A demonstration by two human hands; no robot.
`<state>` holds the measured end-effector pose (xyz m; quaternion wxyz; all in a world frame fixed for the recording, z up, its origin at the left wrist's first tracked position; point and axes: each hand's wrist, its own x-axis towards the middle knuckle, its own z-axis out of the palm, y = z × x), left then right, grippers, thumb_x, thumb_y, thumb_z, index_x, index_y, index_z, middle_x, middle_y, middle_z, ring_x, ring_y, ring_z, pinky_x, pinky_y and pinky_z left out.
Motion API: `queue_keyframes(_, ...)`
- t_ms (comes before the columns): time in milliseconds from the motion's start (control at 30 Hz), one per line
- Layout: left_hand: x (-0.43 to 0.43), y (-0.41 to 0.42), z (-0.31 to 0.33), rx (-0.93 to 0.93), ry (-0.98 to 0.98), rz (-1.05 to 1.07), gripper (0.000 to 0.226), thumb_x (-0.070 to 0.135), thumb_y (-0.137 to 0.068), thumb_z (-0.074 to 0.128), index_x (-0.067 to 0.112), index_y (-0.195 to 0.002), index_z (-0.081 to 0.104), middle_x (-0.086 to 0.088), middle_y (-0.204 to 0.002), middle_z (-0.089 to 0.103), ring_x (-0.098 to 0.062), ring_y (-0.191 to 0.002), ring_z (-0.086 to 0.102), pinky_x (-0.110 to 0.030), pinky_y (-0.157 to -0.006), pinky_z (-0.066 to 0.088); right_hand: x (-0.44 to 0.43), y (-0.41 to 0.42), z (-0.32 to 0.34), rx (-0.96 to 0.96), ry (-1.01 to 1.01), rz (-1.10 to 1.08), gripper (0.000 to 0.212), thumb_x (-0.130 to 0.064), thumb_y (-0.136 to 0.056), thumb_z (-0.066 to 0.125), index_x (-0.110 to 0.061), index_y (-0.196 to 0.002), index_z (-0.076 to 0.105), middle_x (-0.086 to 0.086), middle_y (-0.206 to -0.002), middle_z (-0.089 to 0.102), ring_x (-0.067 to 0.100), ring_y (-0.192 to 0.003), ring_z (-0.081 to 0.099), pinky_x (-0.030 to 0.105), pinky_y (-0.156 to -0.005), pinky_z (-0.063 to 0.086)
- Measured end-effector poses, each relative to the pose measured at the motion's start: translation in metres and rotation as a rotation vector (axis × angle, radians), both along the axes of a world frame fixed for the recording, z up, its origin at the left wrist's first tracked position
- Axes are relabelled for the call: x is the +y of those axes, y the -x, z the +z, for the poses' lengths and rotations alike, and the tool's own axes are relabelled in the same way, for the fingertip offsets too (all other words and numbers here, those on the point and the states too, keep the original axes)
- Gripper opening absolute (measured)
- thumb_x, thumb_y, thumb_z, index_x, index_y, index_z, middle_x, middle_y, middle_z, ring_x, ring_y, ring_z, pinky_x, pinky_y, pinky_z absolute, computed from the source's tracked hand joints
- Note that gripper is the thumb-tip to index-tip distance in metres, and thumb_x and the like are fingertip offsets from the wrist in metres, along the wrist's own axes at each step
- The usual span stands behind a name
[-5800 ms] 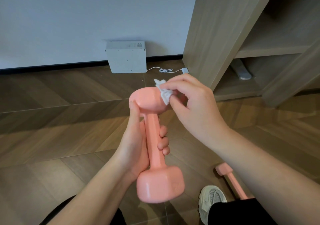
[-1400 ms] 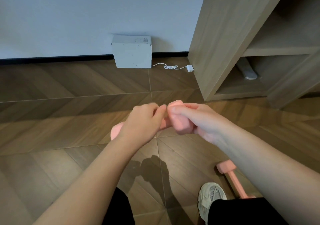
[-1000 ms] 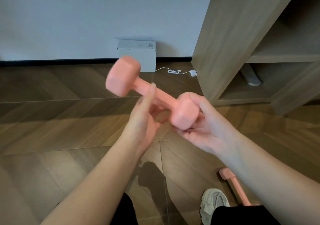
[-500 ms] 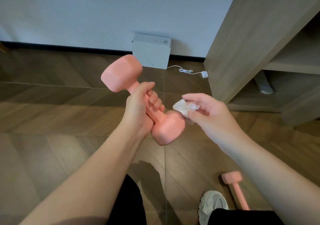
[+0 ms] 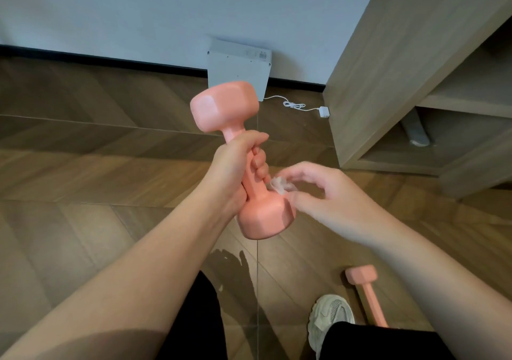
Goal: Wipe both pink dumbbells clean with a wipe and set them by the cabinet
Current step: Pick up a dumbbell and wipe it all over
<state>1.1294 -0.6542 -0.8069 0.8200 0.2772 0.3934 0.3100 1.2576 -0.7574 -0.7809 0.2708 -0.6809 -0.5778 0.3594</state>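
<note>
Pink dumbbell (image 5: 260,215) gripped by left hand (image 5: 232,171); right hand (image 5: 332,199) apparently pinches wipe (image 5: 278,185) at three o'clock; we advise rotating.

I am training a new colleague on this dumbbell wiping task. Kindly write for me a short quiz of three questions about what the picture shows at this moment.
1. True or false: the left grip holds the raised dumbbell by its handle.
2. Choose one. The second dumbbell is: A) held in the air; B) lying on the floor beside the shoe; C) out of view.
3. Fill the gap: the right grip pinches a crumpled white ____ next to the lower head of the raised dumbbell.

Key: 1 true; 2 B; 3 wipe.
</note>
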Motion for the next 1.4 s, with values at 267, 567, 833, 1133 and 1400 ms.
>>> queue_keyframes(267, -0.001, 0.006, 0.003, -0.08, 0.055, -0.046, 0.04, 0.025, -0.091, 0.06, 0.019, -0.058, 0.038, 0.004, -0.045, 0.031, -0.012, -0.038, 0.029, -0.022, -0.044, 0.035, -0.006, 0.002, 0.0, 0.139, 0.047, 0.118, 0.047, -0.029, -0.069, 0.083, -0.028, -0.111, 0.063, -0.018, -0.114, 0.065, 0.002, -0.11, 0.06, 0.03, -0.098, 0.049)
queue_keyframes(567, -0.004, 0.01, 0.008, -0.09, 0.061, -0.014, 0.041, 0.028, -0.091, 0.062, 0.019, -0.06, 0.038, 0.004, -0.046, 0.031, -0.012, -0.039, 0.029, -0.022, -0.046, 0.032, -0.014, 0.008, -0.004, -0.112, 0.005, 0.194, 0.074, -0.042, -0.061, 0.087, -0.032, -0.126, 0.053, -0.026, -0.121, 0.058, -0.012, -0.114, 0.049, 0.008, -0.096, 0.036)
queue_keyframes(833, -0.006, 0.008, 0.014, -0.126, 0.095, -0.012, 0.042, 0.028, -0.091, 0.061, 0.019, -0.057, 0.039, 0.005, -0.044, 0.031, -0.012, -0.037, 0.03, -0.021, -0.045, 0.036, -0.024, 0.015, -0.013, -0.186, -0.377, 0.127, 0.059, -0.019, -0.059, 0.091, -0.011, -0.109, 0.062, -0.008, -0.115, 0.061, 0.0, -0.113, 0.054, 0.012, -0.093, 0.038)
queue_keyframes(1133, -0.011, 0.011, 0.021, -0.248, -0.072, -0.175, 0.024, 0.021, -0.077, 0.053, 0.017, -0.06, 0.037, 0.004, -0.042, 0.028, -0.012, -0.035, 0.026, -0.022, -0.044, 0.034, -0.02, 0.012, -0.017, -0.067, -0.16, 0.112, 0.065, -0.037, -0.052, 0.093, -0.029, -0.107, 0.059, -0.021, -0.098, 0.062, -0.001, -0.095, 0.057, 0.009, -0.077, 0.04)
queue_keyframes(1400, -0.007, 0.006, 0.018, 0.045, -0.031, 0.073, 0.026, 0.028, -0.088, 0.067, 0.016, -0.07, 0.051, 0.002, -0.057, 0.045, -0.012, -0.046, 0.044, -0.024, -0.05, 0.04, -0.026, 0.02, -0.019, -0.297, -0.469, 0.124, 0.061, -0.031, -0.058, 0.091, -0.012, -0.107, 0.059, -0.005, -0.112, 0.058, 0.01, -0.105, 0.054, 0.025, -0.084, 0.046)
